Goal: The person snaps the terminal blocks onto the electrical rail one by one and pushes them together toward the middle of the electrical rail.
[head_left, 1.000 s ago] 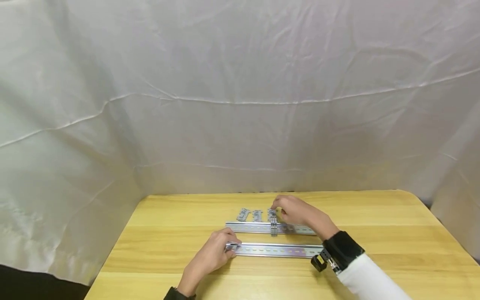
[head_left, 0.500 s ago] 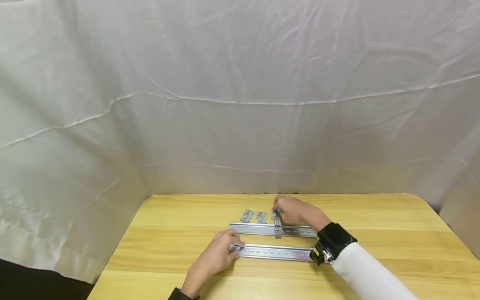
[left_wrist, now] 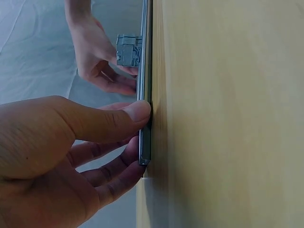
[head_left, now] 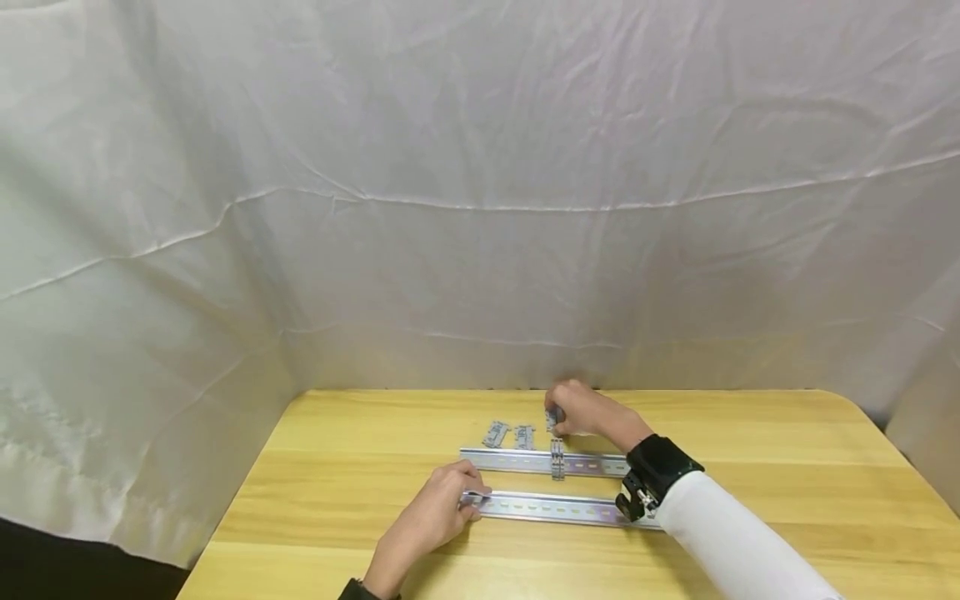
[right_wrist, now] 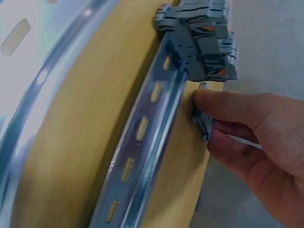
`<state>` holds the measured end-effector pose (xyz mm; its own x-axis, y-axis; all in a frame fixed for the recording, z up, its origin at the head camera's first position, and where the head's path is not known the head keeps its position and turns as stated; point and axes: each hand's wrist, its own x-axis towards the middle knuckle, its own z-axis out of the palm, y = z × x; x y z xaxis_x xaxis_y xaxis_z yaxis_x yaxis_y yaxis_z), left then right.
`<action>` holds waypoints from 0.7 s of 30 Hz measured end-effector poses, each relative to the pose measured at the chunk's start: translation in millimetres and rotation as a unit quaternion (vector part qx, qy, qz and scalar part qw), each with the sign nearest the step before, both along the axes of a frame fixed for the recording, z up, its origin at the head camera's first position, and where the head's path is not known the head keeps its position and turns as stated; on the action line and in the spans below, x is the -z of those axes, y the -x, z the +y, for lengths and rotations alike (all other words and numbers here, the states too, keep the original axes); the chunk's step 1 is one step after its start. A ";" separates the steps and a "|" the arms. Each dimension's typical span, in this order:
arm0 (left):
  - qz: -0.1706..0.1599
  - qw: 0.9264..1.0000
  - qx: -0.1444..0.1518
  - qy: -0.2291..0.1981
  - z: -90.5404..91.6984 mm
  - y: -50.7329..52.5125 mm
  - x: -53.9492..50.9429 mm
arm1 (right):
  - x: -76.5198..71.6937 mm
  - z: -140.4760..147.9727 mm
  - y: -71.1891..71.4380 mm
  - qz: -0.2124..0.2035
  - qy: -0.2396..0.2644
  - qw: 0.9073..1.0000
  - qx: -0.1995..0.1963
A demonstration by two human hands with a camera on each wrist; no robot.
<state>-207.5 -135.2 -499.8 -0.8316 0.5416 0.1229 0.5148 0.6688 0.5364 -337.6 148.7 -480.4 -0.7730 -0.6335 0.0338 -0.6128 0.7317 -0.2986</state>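
Note:
My left hand (head_left: 442, 504) grips the left end of the nearer slotted metal DIN rail (head_left: 551, 507), thumb on one side and fingers on the other. Behind it, a second DIN rail (head_left: 510, 460) lies roughly parallel, carrying a small stack of grey terminal blocks (head_left: 557, 459) clipped across it. Just beyond that stack, my right hand (head_left: 588, 411) pinches a loose grey terminal block (right_wrist: 204, 122) between thumb and fingers. In the right wrist view this block is partly covered by the thumb, beside the mounted terminal blocks (right_wrist: 204, 40).
Two more loose terminal blocks lie behind the rear rail: a slanted block (head_left: 496, 434) and a straighter block (head_left: 523, 437). The wooden table (head_left: 360, 450) ends at its back edge against a pale hanging cloth (head_left: 465, 267). The right forearm crosses over the rails' right ends.
My right hand has closed on the loose terminal block behind the stack and drawn slightly away from the rear rail with it. The left hand keeps its hold; the head view shifted slightly.

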 end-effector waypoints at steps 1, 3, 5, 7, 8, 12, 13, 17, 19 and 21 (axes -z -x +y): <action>0.001 1.000 0.002 -0.001 -0.4 -0.1 0.6 | -1.2 1.2 -1.3 -0.001 0.005 1.000 0.002; -0.002 1.000 0.004 -0.001 -1.0 0.2 1.6 | -5.5 5.1 -4.5 0.000 0.017 1.000 0.006; -0.001 1.000 0.004 -0.001 -2.4 1.2 2.0 | -12.4 11.3 -9.8 -0.006 0.033 0.999 0.013; 0.000 1.000 0.005 0.000 -4.7 2.0 2.2 | -19.6 19.2 -17.2 -0.011 0.048 0.999 0.022; -0.002 1.000 0.005 0.001 -6.1 2.1 1.9 | -23.0 23.8 -21.4 -0.014 0.054 0.998 0.024; -0.010 1.000 0.010 -0.001 -12.9 2.3 0.0 | -32.2 42.9 -42.2 -0.038 0.087 0.995 0.043; -0.011 1.000 0.012 0.000 -14.6 2.8 -0.5 | -33.7 47.3 -47.2 -0.044 0.098 0.993 0.045; -0.014 1.000 0.013 0.000 -18.6 5.7 -2.8 | -36.6 64.0 -65.8 -0.047 0.147 0.987 0.042; -0.013 1.000 0.016 -0.002 -19.5 6.6 -2.9 | -34.7 72.7 -75.9 -0.039 0.173 0.984 0.033; -0.018 1.000 0.018 -0.005 -19.9 7.4 -2.1 | -29.2 81.9 -87.8 -0.030 0.193 0.980 0.030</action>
